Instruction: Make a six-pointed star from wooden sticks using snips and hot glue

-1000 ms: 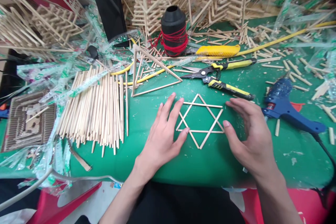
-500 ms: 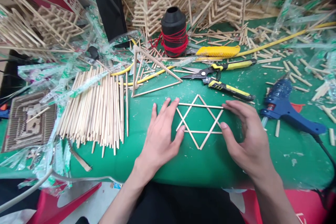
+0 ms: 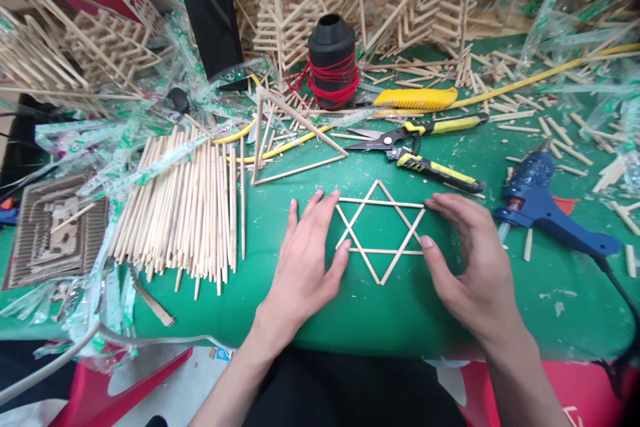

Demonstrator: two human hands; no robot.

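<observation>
A six-pointed star of thin wooden sticks (image 3: 400, 251) lies flat on the green table (image 3: 380, 320), made of two overlapping triangles. At its left side rests my left hand (image 3: 307, 260), fingers spread, with the fingertips and thumb close to the left points. Whether they touch the sticks I cannot tell. On the other side my right hand (image 3: 467, 257) is curved with thumb and fingers apart, near the right points. Neither hand grips anything. Behind the star, a separate triangle of sticks (image 3: 300, 169) stands partly tilted up.
Left is a pile of wooden sticks (image 3: 175, 213) under plastic wrap. Behind the star lie pruning shears (image 3: 390, 140), a yellow cutter knife (image 3: 417, 98) and a black spool with red string (image 3: 333, 67). A blue glue gun (image 3: 545, 207) lies right. Stick structures (image 3: 430, 0) fill the back.
My right hand has drawn slightly away from the star's upper right point. The star and my left hand look nearly unchanged.
</observation>
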